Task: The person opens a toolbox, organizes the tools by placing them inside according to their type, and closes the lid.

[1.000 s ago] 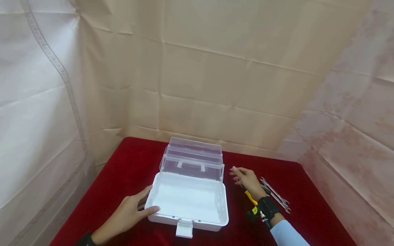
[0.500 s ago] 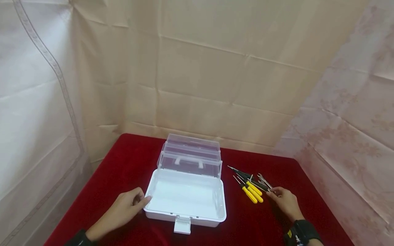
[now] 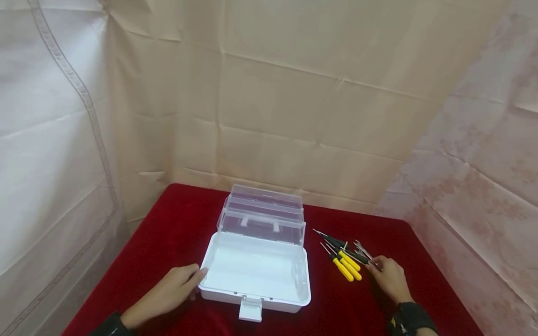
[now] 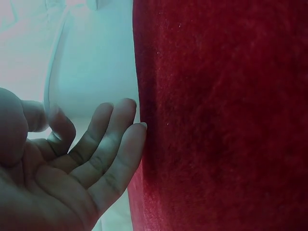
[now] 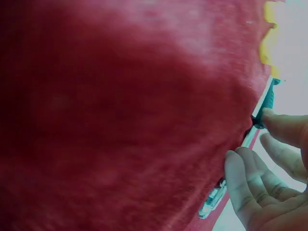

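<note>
A white toolbox (image 3: 254, 303) stands with its clear lid (image 3: 262, 224) raised at the back; the white tray inside shows nothing in it. My left hand (image 3: 176, 284) grips the box's left rim, thumb over the top edge, while the other fingers (image 4: 118, 159) lie along the outer wall. To the right, my right hand (image 3: 391, 277) pinches a silver wrench (image 3: 365, 251) around its middle, fingertips close to a dark screwdriver handle (image 5: 265, 103). In the right wrist view the wrench end (image 5: 211, 204) shows below the fingers, its middle partly hidden.
Several yellow-handled screwdrivers (image 3: 343, 270) and a black-handled screwdriver (image 3: 334, 241) lie between the box and my right hand. The red cloth-covered table (image 3: 168, 233) is bordered by hanging beige fabric (image 3: 269, 116) behind and at the sides.
My right hand has moved from above the screwdrivers right and toward me, down to the wrenches, uncovering the yellow handles. The left hand has stayed at the box rim, its grip shifting slightly.
</note>
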